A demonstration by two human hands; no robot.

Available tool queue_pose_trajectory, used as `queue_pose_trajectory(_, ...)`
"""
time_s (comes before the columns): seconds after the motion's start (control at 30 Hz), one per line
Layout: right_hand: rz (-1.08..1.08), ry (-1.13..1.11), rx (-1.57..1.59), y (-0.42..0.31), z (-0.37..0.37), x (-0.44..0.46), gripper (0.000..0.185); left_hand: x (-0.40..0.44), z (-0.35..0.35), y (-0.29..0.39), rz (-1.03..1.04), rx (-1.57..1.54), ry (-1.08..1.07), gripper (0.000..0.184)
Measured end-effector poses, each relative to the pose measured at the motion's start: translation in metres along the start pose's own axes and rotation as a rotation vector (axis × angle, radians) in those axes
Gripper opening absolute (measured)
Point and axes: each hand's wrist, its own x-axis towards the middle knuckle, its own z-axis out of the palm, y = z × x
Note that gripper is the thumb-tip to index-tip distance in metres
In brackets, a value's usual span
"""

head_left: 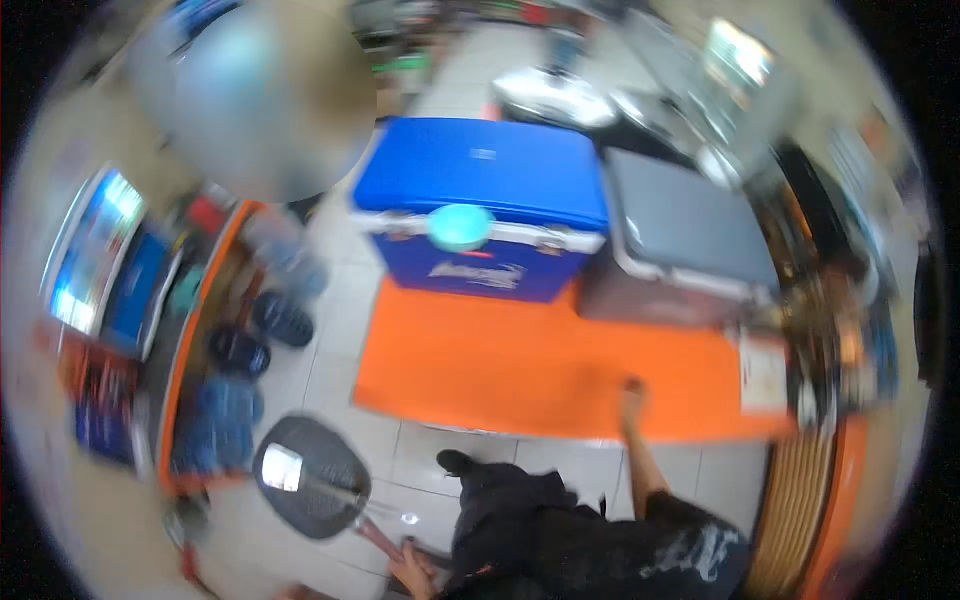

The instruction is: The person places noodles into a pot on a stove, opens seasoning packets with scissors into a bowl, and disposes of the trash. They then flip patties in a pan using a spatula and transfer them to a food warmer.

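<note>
My left hand (415, 572), at the bottom of the view, is closed around the reddish handle of a dark pan (325, 465). The pan hangs out to the left over the tiled floor, with a bright white rectangle on its surface. At the front edge of an orange tabletop (480, 370) is my right hand (632, 398). Its fingers are blurred, and anything in them cannot be made out. Behind it stand a blue cooler box (480, 175) and a grey cooler box (690, 225). A turquoise round object (460, 228) shows against the blue box's front.
Dark slippers (283, 318) lie on the floor beside an orange-edged shelf (185, 350) at the left. A white card (763, 375) is at the table's right end. Shiny metal lids (555, 97) show behind the coolers. A large blurred rounded object (275, 100) fills the upper left.
</note>
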Motion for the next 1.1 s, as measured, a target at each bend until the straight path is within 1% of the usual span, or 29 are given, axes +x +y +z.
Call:
queue_pose_trajectory(0.03, -0.052, -0.08, 0.019, -0.027, 0.044, -0.007, 0.029, 0.036, -0.015, -0.008, 0.064, 0.036, 0.009, 0.04)
queue_pose_trajectory(0.07, -0.148, -0.176, 0.043, -0.058, 0.088, -0.009, 0.029, 0.071, -0.037, 0.002, 0.084, 0.094, -0.062, 0.044)
queue_pose_trajectory(0.1, -0.305, -0.318, 0.061, -0.101, 0.138, -0.011, 0.03, 0.119, -0.04, 0.023, 0.102, 0.165, -0.131, 0.044)
queue_pose_trajectory(0.13, -0.464, -0.499, 0.04, -0.145, 0.19, -0.012, 0.03, 0.153, -0.058, 0.041, 0.16, 0.272, -0.071, 0.039)
queue_pose_trajectory(0.17, -0.613, -0.693, -0.116, -0.188, 0.233, -0.01, 0.03, 0.178, -0.081, 0.053, 0.216, 0.349, 0.031, 0.034)
queue_pose_trajectory(0.2, -0.778, -0.882, -0.236, -0.23, 0.277, -0.009, 0.03, 0.175, -0.084, 0.082, 0.265, 0.391, 0.156, 0.03)
queue_pose_trajectory(0.23, -0.679, -0.975, -0.079, -0.241, 0.318, -0.006, 0.029, 0.174, -0.088, 0.113, 0.111, 0.322, 0.143, 0.029)
queue_pose_trajectory(0.27, -0.598, -1.093, 0.069, -0.259, 0.371, -0.01, 0.029, 0.166, -0.07, 0.177, -0.021, 0.215, 0.152, 0.029)
queue_pose_trajectory(0.3, -0.732, -0.959, 0.193, -0.272, 0.412, 0.005, 0.027, 0.191, -0.072, 0.206, -0.012, 0.228, 0.093, 0.029)
queue_pose_trajectory(0.33, -0.453, -1.05, 0.225, -0.328, 0.405, 0.02, 0.025, 0.214, -0.085, 0.224, -0.004, 0.229, 0.036, 0.029)
queue_pose_trajectory(0.37, -0.474, -0.927, 0.168, -0.344, 0.429, 0.032, 0.024, 0.236, -0.099, 0.241, 0.0, 0.259, 0.025, 0.028)
queue_pose_trajectory(0.4, -0.443, -0.944, 0.116, -0.373, 0.439, 0.05, 0.026, 0.268, -0.1, 0.26, 0.016, 0.28, -0.019, 0.027)
queue_pose_trajectory(0.43, -0.396, -0.931, 0.058, -0.397, 0.446, 0.069, 0.028, 0.299, -0.091, 0.284, 0.033, 0.215, 0.034, 0.027)
queue_pose_trajectory(0.47, -0.434, -0.974, 0.035, -0.406, 0.466, 0.073, 0.028, 0.326, -0.094, 0.303, 0.038, 0.255, -0.014, 0.027)
queue_pose_trajectory(0.5, -0.266, -1.075, 0.125, -0.414, 0.464, 0.066, 0.035, 0.332, -0.096, 0.321, 0.042, 0.318, -0.081, 0.028)
queue_pose_trajectory(0.53, -0.087, -1.163, 0.209, -0.422, 0.489, 0.076, 0.043, 0.374, -0.093, 0.337, 0.04, 0.291, -0.071, 0.028)
queue_pose_trajectory(0.57, -0.083, -1.169, 0.191, -0.432, 0.5, 0.068, 0.043, 0.4, -0.094, 0.349, 0.054, 0.313, -0.122, 0.028)
queue_pose_trajectory(0.63, 0.061, -1.267, 0.423, -0.474, 0.52, 0.061, 0.053, 0.446, -0.078, 0.386, 0.069, 0.345, -0.205, 0.029)
queue_pose_trajectory(0.73, 0.136, -1.096, 0.493, -0.525, 0.529, 0.075, 0.052, 0.502, -0.035, 0.445, 0.047, 0.43, -0.354, 0.031)
queue_pose_trajectory(0.77, 0.184, -1.005, 0.527, -0.527, 0.539, 0.085, 0.046, 0.524, -0.021, 0.462, 0.02, 0.415, -0.417, 0.031)
queue_pose_trajectory(0.8, 0.182, -0.941, 0.529, -0.532, 0.539, 0.096, 0.046, 0.547, 0.0, 0.477, -0.003, 0.395, -0.488, 0.032)
queue_pose_trajectory(0.83, 0.239, -0.852, 0.45, -0.537, 0.54, 0.11, 0.04, 0.572, 0.019, 0.488, 0.012, 0.404, -0.553, 0.032)
queue_pose_trajectory(0.87, 0.292, -0.762, 0.373, -0.538, 0.542, 0.125, 0.035, 0.598, 0.036, 0.495, 0.0, 0.474, -0.599, 0.028)
queue_pose_trajectory(0.9, 0.26, -0.69, 0.437, -0.52, 0.549, 0.143, 0.026, 0.623, 0.057, 0.502, -0.01, 0.54, -0.638, 0.025)
queue_pose_trajectory(0.93, 0.239, -0.644, 0.429, -0.516, 0.548, 0.162, 0.026, 0.643, 0.084, 0.513, 0.012, 0.535, -0.685, 0.025)
queue_pose_trajectory(1.0, 0.302, -0.403, 0.512, -0.514, 0.541, 0.205, 0.025, 0.669, 0.131, 0.533, 0.03, 0.386, -0.661, 0.032)
queue_pose_trajectory(1.03, 0.275, -0.385, 0.499, -0.51, 0.538, 0.229, 0.025, 0.683, 0.154, 0.546, 0.003, 0.376, -0.66, 0.03)
queue_pose_trajectory(1.1, 0.313, -0.165, 0.377, -0.51, 0.548, 0.299, 0.025, 0.713, 0.198, 0.565, -0.06, 0.393, -0.66, 0.028)
